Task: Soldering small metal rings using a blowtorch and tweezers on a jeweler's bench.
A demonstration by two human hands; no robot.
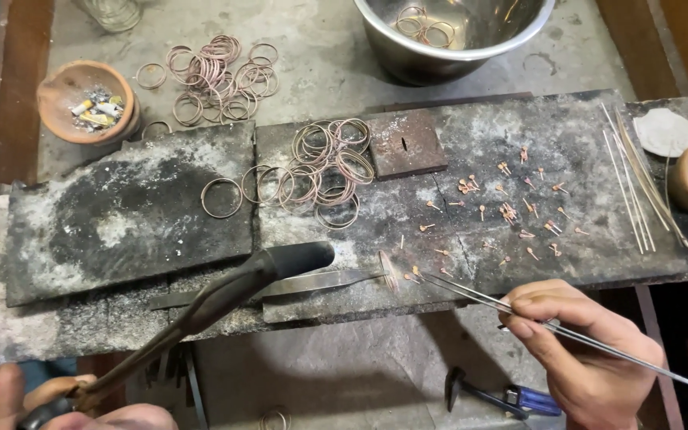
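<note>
Soldering looked to be the step in hand, judged from the tools alone. At the bottom left corner of the view the left hand [57,402] was wrapped shut on the handle of a torch [224,299], whose dark nozzle pointed across the front edge of the blackened slab [129,215] toward a small ring [389,271] standing on edge near the middle of that edge. Flat tweezers [320,281] lay on the slab with their tips at the ring; whether they gripped it could not be told. From the right, the right hand [587,350] had its fingers pinched together on a thin metal rod [519,314], its tip just beside the ring. The next move would probably call for a steady rod tip and careful aim of the nozzle. No flame could be made out. Loose rings [312,171] lay behind at the slab's middle, tiny copper pins [511,211] toward its right end. The left hand was cut off by the frame, and the steel bowl [455,36] by the top edge.
</note>
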